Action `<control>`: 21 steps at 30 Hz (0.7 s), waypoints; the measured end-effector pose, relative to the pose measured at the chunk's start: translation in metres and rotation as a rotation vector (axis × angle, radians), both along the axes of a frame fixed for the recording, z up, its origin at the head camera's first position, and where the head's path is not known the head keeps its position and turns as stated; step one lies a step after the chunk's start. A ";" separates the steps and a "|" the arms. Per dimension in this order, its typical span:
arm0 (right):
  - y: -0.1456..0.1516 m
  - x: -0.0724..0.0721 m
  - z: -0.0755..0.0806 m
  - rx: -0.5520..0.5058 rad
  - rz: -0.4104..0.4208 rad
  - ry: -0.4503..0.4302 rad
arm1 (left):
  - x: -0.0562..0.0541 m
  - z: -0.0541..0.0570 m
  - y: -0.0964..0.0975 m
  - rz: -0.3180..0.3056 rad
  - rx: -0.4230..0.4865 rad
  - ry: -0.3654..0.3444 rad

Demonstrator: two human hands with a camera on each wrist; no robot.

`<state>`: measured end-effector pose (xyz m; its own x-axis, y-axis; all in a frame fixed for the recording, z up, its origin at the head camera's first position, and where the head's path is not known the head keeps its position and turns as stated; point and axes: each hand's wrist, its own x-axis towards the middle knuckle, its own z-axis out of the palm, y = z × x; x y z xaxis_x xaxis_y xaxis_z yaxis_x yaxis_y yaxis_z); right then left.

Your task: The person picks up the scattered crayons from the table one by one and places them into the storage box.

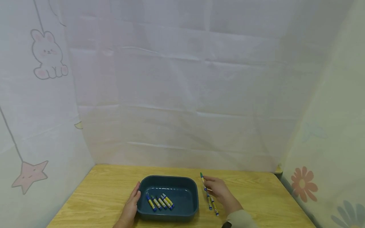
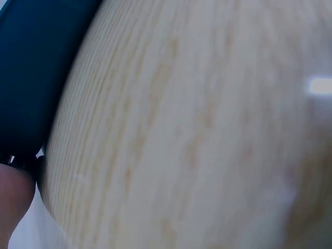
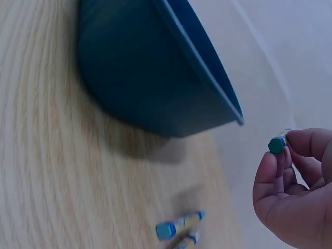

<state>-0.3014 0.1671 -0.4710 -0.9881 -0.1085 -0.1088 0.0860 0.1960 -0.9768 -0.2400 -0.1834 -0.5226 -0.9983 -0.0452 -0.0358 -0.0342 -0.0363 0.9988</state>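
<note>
A dark blue-green rectangular basin (image 1: 168, 215) stands on the table. My left hand (image 1: 131, 202) rests against its left side with the fingers along the outer wall; only a fingertip shows in the left wrist view. Several crayons (image 1: 158, 203) with yellow wrappers lie inside, toward the basin's left. To the right of the basin, my right hand (image 1: 219, 190) pinches a green-tipped crayon (image 1: 202, 179) between thumb and fingers, and the right wrist view shows its green end (image 3: 276, 146). Below this hand, two more crayons (image 1: 214, 207) lie side by side on the table.
The wooden table (image 1: 256, 196) has light yellow grain. White cloth (image 1: 182, 95) hangs behind it, with printed panels at both sides carrying a rabbit, a star and flowers.
</note>
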 end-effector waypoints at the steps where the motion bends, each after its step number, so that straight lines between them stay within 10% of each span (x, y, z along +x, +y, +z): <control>1: -0.003 0.000 0.001 -0.013 0.010 0.001 | 0.000 0.000 0.000 0.002 0.000 -0.002; 21: -0.088 0.000 0.007 0.009 0.178 0.040 | -0.003 -0.005 0.000 0.024 -0.010 -0.005</control>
